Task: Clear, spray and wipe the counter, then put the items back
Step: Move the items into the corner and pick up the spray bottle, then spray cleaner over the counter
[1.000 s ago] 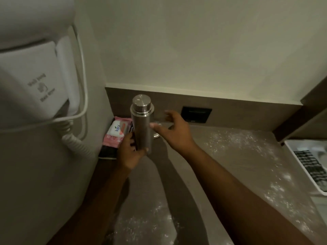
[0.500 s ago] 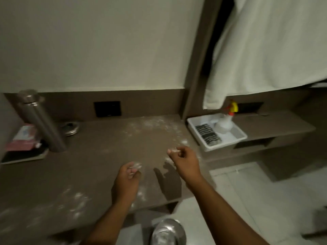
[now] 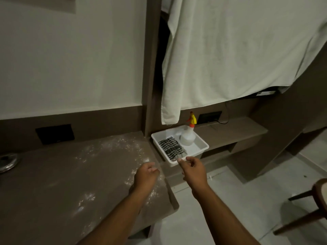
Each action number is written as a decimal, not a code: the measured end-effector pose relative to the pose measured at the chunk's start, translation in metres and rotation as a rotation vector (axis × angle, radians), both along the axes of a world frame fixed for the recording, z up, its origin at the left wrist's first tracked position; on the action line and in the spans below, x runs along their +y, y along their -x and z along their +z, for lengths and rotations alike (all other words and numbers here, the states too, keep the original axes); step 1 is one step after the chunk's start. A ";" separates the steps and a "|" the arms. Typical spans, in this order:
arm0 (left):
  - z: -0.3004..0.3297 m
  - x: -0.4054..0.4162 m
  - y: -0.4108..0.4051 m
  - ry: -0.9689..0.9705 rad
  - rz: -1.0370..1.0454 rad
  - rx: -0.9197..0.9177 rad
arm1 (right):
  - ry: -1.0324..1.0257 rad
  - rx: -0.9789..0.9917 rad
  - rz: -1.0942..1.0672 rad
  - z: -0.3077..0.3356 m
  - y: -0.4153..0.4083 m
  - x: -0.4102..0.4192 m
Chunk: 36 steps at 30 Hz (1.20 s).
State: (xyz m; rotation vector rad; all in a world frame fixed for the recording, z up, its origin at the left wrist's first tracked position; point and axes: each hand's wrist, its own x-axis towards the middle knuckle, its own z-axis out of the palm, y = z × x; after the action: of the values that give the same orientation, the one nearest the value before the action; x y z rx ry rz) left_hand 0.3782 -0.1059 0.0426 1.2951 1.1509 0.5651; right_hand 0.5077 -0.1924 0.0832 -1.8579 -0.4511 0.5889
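The brown counter (image 3: 53, 183) is dusted with white powder. A white tray (image 3: 201, 147) stands on a lower shelf at its right end. In the tray lie a black-and-white checked cloth (image 3: 171, 149) and a clear spray bottle (image 3: 188, 137) with a yellow and orange head. My right hand (image 3: 193, 169) hovers just in front of the tray's near rim, fingers loosely curled, holding nothing. My left hand (image 3: 146, 175) is over the counter's right edge, fingers loosely curled and empty.
A small metal dish (image 3: 7, 162) sits at the counter's far left. A white towel (image 3: 238, 55) hangs above the tray. Black wall sockets (image 3: 54, 134) are set in the backsplash. A wooden chair (image 3: 311, 207) stands on the tiled floor at right.
My view has swung right, away from the steel flask, which my left hand set down on the counter. Both hands moved right toward the white tray, the right one now close to its rim.
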 end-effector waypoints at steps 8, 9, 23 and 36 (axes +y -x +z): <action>0.000 0.059 -0.090 0.023 -0.148 0.007 | -0.023 -0.024 -0.141 -0.002 -0.086 0.048; -0.003 0.065 -0.101 0.033 -0.143 0.008 | -0.020 -0.030 -0.139 -0.003 -0.099 0.056; -0.047 0.151 -0.262 -0.014 -0.079 0.160 | 0.140 -0.188 0.109 -0.089 -0.297 0.227; -0.037 0.109 -0.225 -0.546 -0.337 0.401 | -0.104 -0.050 0.118 -0.040 -0.229 0.164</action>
State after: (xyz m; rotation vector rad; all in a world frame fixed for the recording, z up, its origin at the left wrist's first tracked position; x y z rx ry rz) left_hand 0.6031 0.0031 0.0060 2.0988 1.0969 0.3862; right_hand 0.7370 -0.0280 0.0428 -1.7586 -0.6172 0.5876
